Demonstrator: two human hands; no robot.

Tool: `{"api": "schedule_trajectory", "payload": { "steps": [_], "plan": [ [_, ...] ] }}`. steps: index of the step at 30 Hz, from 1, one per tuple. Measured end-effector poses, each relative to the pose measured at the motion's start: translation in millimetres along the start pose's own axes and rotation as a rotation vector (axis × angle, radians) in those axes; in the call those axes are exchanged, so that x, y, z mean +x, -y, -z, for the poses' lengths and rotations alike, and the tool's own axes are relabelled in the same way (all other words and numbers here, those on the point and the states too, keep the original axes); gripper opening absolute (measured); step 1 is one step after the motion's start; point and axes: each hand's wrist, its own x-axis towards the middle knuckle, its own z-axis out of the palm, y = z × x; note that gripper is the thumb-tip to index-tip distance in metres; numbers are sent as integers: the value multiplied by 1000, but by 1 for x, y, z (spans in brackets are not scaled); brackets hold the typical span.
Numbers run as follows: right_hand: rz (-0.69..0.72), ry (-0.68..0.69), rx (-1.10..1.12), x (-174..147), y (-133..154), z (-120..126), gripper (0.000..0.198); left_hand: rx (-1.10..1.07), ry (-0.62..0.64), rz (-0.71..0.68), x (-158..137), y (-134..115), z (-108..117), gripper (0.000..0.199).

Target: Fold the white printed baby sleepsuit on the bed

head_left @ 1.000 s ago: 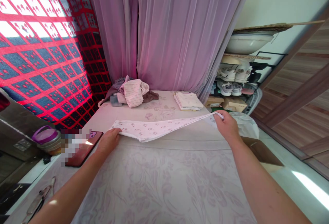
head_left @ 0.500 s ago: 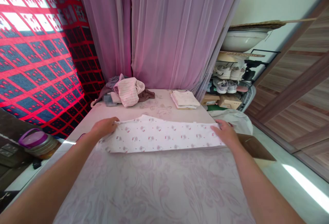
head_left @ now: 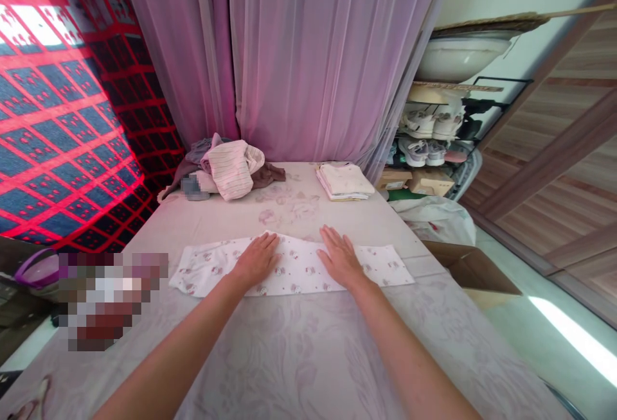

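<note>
A pair of white pants [head_left: 299,272] with a small pink and grey cartoon print lies folded lengthwise across the bed. My left hand [head_left: 258,258] rests flat on the fabric left of its middle, fingers stretched out. On the right half, my right hand [head_left: 339,254] presses down with its fingers spread. Neither hand grips the cloth. Both ends of the pants show beyond my hands, the left end slightly wrinkled.
Under the pants is a pale floral bedsheet [head_left: 308,356]. Rumpled clothes [head_left: 231,169] are heaped at the far left, and a folded stack of clothes [head_left: 344,181] sits at the far right. An open cardboard box [head_left: 472,272] stands beside the bed's right edge, below a shoe rack [head_left: 429,131].
Both hands have let go of the ends of the pants and moved inward onto the fabric. The pants now lie flat on the bed, and the view has shifted slightly.
</note>
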Motion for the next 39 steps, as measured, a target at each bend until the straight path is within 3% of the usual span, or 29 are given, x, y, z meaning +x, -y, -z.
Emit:
{"api": "schedule_trajectory", "payload": {
  "steps": [3, 6, 12, 16, 22, 26, 29, 32, 35, 39],
  "plan": [
    [94, 129, -17, 4, 27, -18, 59, 21, -42, 26, 8, -6, -15, 58],
    [94, 213, -22, 6, 32, -23, 60, 42, -66, 39, 8, -5, -21, 61],
    [101, 139, -16, 17, 49, -19, 59, 61, -73, 33, 6, -6, -20, 57],
    [110, 197, 36, 22, 59, -24, 58, 74, -72, 32, 7, -6, -19, 55],
    [83, 178, 43, 16, 53, -23, 60, 60, -55, 43, 7, -7, -14, 54],
    [84, 239, 36, 13, 48, -13, 60, 53, 20, 93, 12, -14, -3, 54],
    [69, 188, 15, 5, 34, -5, 60, 53, 8, 109, 18, -25, 2, 51],
    [-66, 169, -31, -9, 2, 1, 60, 28, -70, 31, 22, -38, -3, 54],
    [-262, 173, -88, -27, -37, 6, 60, 1, -31, -23, 21, -48, -12, 61],
    [-340, 161, -150, -43, -76, 13, 60, 8, 25, -1, 20, -52, -14, 64]
  ]
}}
